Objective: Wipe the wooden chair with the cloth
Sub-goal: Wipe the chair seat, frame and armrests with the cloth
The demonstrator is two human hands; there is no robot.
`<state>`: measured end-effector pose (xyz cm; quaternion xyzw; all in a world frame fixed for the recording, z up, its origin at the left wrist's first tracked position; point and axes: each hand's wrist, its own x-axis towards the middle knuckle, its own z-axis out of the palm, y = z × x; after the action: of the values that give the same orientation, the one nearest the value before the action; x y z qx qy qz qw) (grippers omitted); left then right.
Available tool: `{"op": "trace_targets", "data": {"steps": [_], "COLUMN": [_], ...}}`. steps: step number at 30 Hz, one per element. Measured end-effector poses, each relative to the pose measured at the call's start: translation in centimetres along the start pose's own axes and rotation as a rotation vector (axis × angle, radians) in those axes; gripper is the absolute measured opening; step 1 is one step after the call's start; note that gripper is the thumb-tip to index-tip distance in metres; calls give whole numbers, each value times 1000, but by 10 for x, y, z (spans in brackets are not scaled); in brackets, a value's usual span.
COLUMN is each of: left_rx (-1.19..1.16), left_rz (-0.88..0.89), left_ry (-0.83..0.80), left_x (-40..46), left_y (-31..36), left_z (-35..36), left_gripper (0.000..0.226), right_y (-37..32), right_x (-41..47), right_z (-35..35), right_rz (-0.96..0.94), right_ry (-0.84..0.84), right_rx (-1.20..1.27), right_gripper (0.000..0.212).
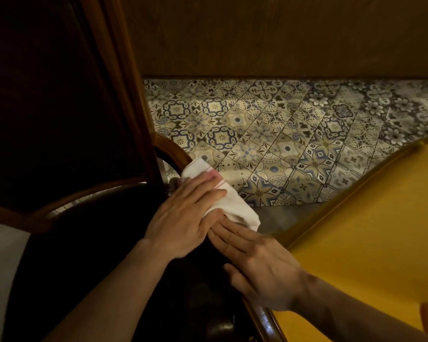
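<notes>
A wooden chair (124, 77) with a dark padded back and dark seat fills the left side of the head view. Its curved wooden armrest runs from the back post down toward the lower middle. A white cloth (235, 206) with thin red stripes is draped over that armrest. My left hand (183, 213) lies flat on the cloth and presses it onto the armrest. My right hand (260, 265) rests on the armrest's rim just below the cloth, fingers stretched and touching the cloth's lower edge.
Patterned blue and cream floor tiles (294, 144) spread to the right of the chair. A dark wooden wall panel (282, 33) runs along the top. A yellow surface (368, 230) crowds the lower right, close to the armrest.
</notes>
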<state>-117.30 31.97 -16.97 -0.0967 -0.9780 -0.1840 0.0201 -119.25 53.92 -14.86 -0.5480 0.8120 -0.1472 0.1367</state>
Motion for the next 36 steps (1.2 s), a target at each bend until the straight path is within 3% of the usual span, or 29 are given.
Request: {"op": "trace_targets", "data": {"steps": [8, 14, 36], "left_rx": [127, 130, -128], "left_rz": [-380, -451, -260], "left_ry": [-15, 43, 39], "left_x": [76, 64, 6], "left_y": [-75, -61, 52], "left_z": [-28, -17, 4], "left_gripper": [47, 47, 41], "right_y": [6, -2, -39], "right_x": [5, -8, -26], "right_z": [13, 9, 5], "right_rz": [-43, -44, 105], "right_ry": [91, 69, -37], "right_rx": [101, 100, -138], "right_gripper": [62, 63, 68]}}
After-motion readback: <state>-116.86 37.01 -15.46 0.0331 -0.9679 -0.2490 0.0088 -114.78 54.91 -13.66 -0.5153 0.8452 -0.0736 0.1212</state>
